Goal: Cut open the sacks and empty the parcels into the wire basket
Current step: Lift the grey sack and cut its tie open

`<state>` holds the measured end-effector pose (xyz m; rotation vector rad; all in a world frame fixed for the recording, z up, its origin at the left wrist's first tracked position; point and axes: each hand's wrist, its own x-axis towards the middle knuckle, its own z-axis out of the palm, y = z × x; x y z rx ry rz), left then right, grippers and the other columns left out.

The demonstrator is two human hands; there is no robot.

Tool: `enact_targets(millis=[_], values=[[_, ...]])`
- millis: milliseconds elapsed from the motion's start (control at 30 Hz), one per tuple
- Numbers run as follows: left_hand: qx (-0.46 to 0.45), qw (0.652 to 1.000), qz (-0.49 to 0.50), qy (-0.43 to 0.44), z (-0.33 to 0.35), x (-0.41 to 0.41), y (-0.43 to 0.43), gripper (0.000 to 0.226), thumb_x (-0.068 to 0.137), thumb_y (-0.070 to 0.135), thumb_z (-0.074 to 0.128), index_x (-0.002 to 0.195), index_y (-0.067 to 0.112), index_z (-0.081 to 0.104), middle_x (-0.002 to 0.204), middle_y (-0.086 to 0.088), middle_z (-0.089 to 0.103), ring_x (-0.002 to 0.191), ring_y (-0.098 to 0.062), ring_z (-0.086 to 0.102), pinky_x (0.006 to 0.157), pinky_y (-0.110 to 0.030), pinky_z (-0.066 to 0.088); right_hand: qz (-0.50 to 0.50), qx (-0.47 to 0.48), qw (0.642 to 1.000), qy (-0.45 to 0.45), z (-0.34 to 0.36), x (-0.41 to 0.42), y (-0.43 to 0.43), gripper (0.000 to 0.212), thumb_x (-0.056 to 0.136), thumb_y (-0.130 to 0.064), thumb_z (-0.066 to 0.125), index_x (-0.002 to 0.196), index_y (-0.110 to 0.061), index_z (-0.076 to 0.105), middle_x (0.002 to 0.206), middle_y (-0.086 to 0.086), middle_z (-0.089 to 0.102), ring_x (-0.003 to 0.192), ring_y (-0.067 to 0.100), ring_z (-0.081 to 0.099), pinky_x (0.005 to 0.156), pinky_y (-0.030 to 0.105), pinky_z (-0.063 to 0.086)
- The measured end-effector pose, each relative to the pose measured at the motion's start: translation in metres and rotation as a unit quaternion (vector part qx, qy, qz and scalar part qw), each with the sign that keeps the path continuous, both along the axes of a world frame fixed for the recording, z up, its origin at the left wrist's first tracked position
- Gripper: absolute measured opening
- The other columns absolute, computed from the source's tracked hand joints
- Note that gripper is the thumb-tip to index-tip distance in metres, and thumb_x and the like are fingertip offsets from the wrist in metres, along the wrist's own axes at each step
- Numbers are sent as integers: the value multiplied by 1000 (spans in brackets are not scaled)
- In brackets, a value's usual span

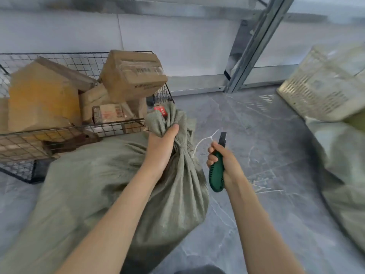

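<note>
A full grey-green woven sack [94, 175] lies on the floor in front of me, its neck bunched upward. My left hand [161, 147] grips that bunched neck just below a red tag [161, 111]. A thin white tie [203, 142] sticks out to the right of the neck. My right hand [223, 163] holds a green-handled utility knife [217, 173], its dark blade pointing up close to the tie. The black wire basket [65, 129] stands at the left, holding several brown cardboard parcels [132, 76].
A second grey-green sack [343, 171] lies at the right with a pale slatted plastic crate [324, 84] behind it. A metal shelf upright [254, 46] rises at the back against a grey wall. Grey marbled floor [256, 115] lies between the sacks.
</note>
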<state>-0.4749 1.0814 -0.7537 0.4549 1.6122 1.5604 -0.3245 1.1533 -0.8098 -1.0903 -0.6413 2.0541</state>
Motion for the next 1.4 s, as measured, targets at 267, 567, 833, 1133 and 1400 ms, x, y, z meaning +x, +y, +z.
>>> enact_targets(millis=[267,567,833,1133,1400], values=[[-91,996,-3,-7,-64,44,25,6,90,21,61,85,23,60,86,15,60,92,-11,61,82,-23,41,-142,-146,979,-24,-83,60,24,19,98,-12,50,80,-10,49,59,2,52,35,8,44,38,18,43],[-185,982,36,15,-103,75,63,29,87,29,63,65,21,46,68,8,52,60,-5,49,64,-27,41,-214,-243,940,-104,-155,80,59,18,96,-10,55,79,-8,51,65,5,52,32,11,46,36,18,43],[-180,980,59,52,-117,78,68,31,88,26,62,61,22,46,63,8,50,56,-4,48,58,-24,41,-252,-289,906,-178,-194,83,75,7,94,-7,55,89,-3,54,68,9,59,26,12,45,34,17,40],[-168,983,57,46,-121,77,67,28,87,26,63,63,23,49,65,7,51,58,-5,48,57,-21,41,-227,-276,923,-142,-187,84,66,24,98,-15,52,119,-5,47,79,13,72,47,18,53,41,20,49],[-109,992,55,-4,-87,60,46,20,88,18,62,69,23,60,75,11,63,72,-3,60,74,-26,48,-135,-178,975,-13,-113,45,67,25,95,-15,57,118,-9,53,54,1,57,39,9,48,42,20,46]])
